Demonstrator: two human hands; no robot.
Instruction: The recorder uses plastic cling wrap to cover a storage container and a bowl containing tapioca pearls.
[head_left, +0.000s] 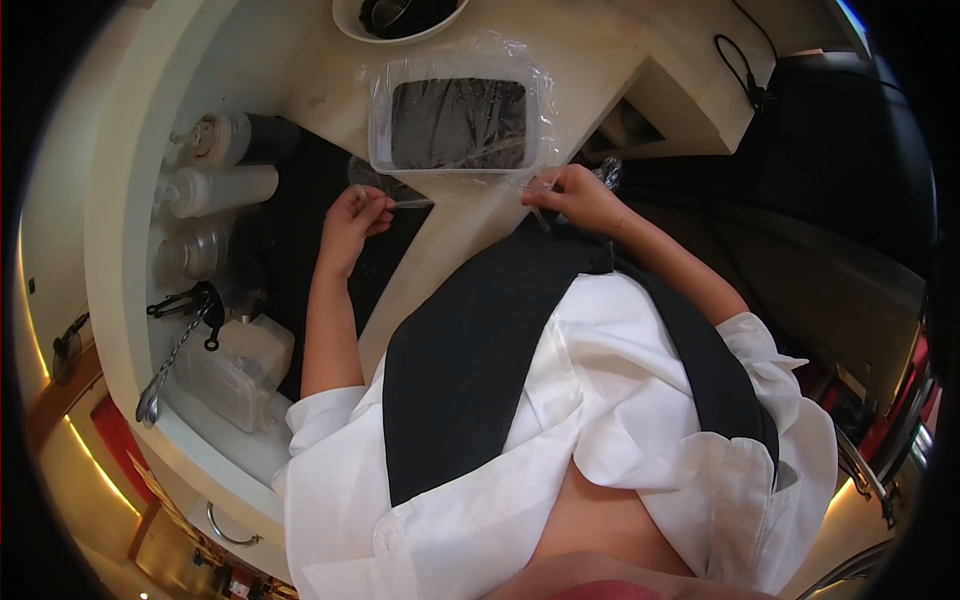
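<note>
A rectangular white plastic container with dark contents stands on the pale counter in front of me. Clear plastic wrap lies over its top and spreads past its sides. Near the container's front left corner, my left hand pinches one edge of the wrap between thumb and fingers. My right hand grips another edge by the front right corner. Between the two hands the film hangs loosely along the container's front side. What the dark contents are cannot be told through the film.
Beyond the container stands a white bowl with dark contents and a wire strainer. Several bottles, including a white squeeze bottle, line the left side on a black mat. A twisted bar spoon and a clear plastic container sit nearer me.
</note>
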